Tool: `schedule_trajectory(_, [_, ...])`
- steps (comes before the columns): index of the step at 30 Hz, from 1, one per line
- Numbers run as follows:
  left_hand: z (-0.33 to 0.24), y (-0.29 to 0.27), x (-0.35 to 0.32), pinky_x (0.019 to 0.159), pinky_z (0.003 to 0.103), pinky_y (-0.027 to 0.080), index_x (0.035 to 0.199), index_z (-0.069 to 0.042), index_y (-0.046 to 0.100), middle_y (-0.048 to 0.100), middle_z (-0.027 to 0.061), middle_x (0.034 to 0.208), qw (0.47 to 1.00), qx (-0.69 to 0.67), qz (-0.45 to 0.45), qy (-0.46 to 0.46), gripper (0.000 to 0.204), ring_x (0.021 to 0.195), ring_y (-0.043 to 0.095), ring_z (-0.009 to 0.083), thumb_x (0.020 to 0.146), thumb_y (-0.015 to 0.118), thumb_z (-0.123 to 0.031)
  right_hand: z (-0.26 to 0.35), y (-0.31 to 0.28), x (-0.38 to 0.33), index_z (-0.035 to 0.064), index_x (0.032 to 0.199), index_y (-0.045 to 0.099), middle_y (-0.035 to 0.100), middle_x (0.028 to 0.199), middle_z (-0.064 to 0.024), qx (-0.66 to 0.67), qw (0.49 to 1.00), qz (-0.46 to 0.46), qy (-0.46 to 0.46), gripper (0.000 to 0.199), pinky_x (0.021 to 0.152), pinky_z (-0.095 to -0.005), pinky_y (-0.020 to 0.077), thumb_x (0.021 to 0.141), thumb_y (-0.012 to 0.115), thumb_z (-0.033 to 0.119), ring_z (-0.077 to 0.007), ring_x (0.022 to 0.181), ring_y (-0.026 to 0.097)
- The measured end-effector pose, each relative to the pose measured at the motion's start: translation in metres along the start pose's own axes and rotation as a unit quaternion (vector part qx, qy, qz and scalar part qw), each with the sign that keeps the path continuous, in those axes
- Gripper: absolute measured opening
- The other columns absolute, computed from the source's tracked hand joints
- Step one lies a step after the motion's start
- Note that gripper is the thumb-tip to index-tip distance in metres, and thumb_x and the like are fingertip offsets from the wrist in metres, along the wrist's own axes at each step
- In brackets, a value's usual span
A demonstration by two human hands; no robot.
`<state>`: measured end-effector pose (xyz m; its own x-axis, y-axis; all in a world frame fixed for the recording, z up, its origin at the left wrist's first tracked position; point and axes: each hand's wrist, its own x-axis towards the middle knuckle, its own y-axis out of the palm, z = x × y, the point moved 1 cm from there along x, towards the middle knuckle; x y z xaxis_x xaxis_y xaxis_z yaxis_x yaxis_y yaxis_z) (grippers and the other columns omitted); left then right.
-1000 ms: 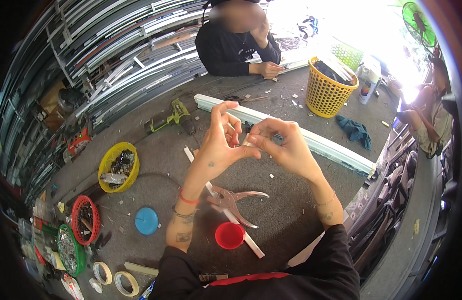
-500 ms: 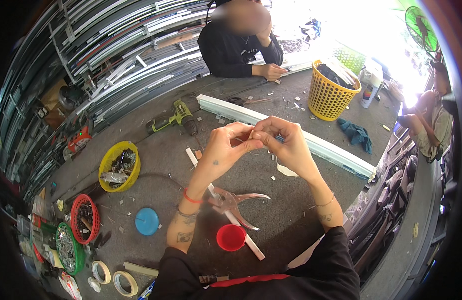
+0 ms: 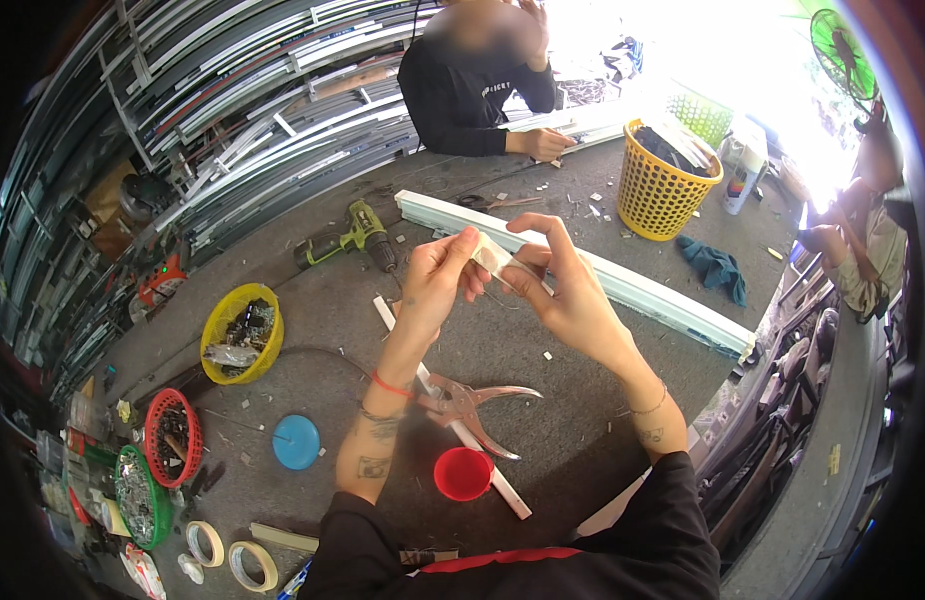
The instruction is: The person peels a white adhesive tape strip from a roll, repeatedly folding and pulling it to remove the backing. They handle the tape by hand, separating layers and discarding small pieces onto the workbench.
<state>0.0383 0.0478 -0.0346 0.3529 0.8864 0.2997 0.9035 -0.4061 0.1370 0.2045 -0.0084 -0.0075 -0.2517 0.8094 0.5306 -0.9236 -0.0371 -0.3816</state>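
Note:
Between my hands, above the middle of the table, is a short cream strip of what looks like masking tape. The thumb and fingers of my left hand pinch its upper left end. My right hand grips the lower right end with the thumb, its index finger raised and bent. Behind my hands lies a long white profile bar. Below them, riveter-like metal pliers rest across a thin white strip, beside a red cup.
A green cordless drill lies left of my hands. Yellow, red and green baskets of small parts stand at left, near tape rolls. A tall yellow basket and a teal cloth are right. A co-worker leans on the far edge.
The cream strip, hanging below my right hand before, is now stretched between both hands. My hands have moved slightly apart, and the right index finger has lifted.

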Motion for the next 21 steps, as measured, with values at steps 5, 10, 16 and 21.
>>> schedule_trajectory(5, [0.006, 0.005, 0.002, 0.048, 0.018, 0.036, 0.084, -0.003, 0.064, 0.056, -0.0018, 0.066, 0.999, 0.027, -0.001, 0.023, 0.032, 0.054, 0.046, 0.0033, 0.094, 0.060, -0.034, 0.000, -0.003, -0.002, 0.0026, 0.123, 0.038, 0.062, 0.074, -0.0114, -0.054, 0.998, -0.006, -0.011, 0.039, 0.071, -0.0315, 0.0467, 0.090, 0.057, -0.001, -0.0175, 0.072, 0.061])
schedule_trajectory(10, [0.004, 0.011, -0.002, 0.050, 0.019, 0.035, 0.083, -0.006, 0.061, 0.052, -0.0041, 0.069, 1.000, 0.010, 0.014, 0.005, 0.024, 0.056, 0.043, 0.0030, 0.093, 0.063, -0.028, -0.004, -0.002, -0.001, 0.0028, 0.123, 0.039, 0.065, 0.077, -0.0130, -0.052, 0.998, -0.014, -0.027, 0.038, 0.072, -0.0325, 0.0484, 0.090, 0.057, -0.002, -0.0205, 0.077, 0.065])
schedule_trajectory(16, [0.008, 0.017, 0.000, 0.048, 0.019, 0.035, 0.075, -0.007, 0.059, 0.054, -0.0031, 0.069, 0.996, -0.086, 0.013, -0.033, 0.029, 0.056, 0.045, 0.0035, 0.091, 0.065, -0.031, 0.000, -0.008, 0.000, 0.0032, 0.120, 0.044, 0.066, 0.078, -0.0130, -0.101, 0.995, -0.014, -0.024, 0.037, 0.076, -0.0345, 0.0477, 0.086, 0.059, 0.001, -0.0216, 0.078, 0.065])
schedule_trajectory(21, [0.016, 0.005, 0.005, 0.044, 0.020, 0.033, 0.068, -0.008, 0.055, 0.048, -0.0028, 0.061, 0.995, -0.083, -0.037, -0.045, 0.044, 0.050, 0.043, 0.0045, 0.097, 0.052, -0.041, 0.000, -0.007, -0.001, 0.0033, 0.118, 0.046, 0.067, 0.078, -0.0109, -0.110, 0.994, 0.003, -0.022, 0.037, 0.074, -0.0328, 0.0464, 0.083, 0.060, 0.002, -0.0202, 0.073, 0.063])
